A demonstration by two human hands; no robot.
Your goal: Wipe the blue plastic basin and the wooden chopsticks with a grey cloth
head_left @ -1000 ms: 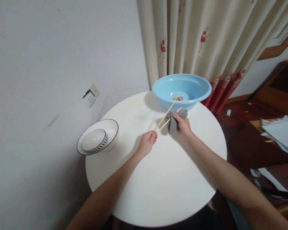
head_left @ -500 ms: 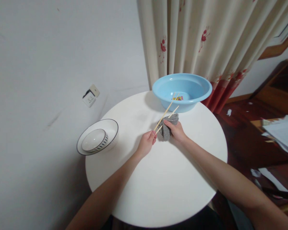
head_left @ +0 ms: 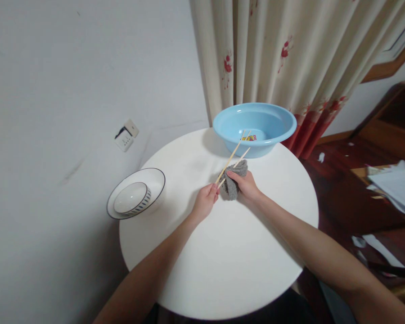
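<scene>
Above the middle of the round white table, my left hand [head_left: 205, 203] is closed around the lower ends of several wooden chopsticks [head_left: 230, 158]. They slant up and right, their far tips overlapping the near rim of a light blue basin [head_left: 227, 143] in this view. My right hand [head_left: 248, 184] is closed on a grey cloth [head_left: 232, 190], its thumb pressing the fabric against one chopstick. That stick passes through the cloth's fold, while the others run just left of it. The fingers of my right hand are mostly hidden behind the cloth.
On the table's [head_left: 202, 270] left edge, a small patterned bowl [head_left: 131, 198] sits inside a larger white bowl [head_left: 158, 177] with a dark rim. A wall socket [head_left: 124, 140] is behind them. Floral curtains [head_left: 266, 54] hang behind the basin. Papers [head_left: 396, 182] lie at the right.
My right hand and the cloth have shifted slightly down and left along the chopsticks. My left hand keeps its grip in nearly the same place. The whole view has drifted a little.
</scene>
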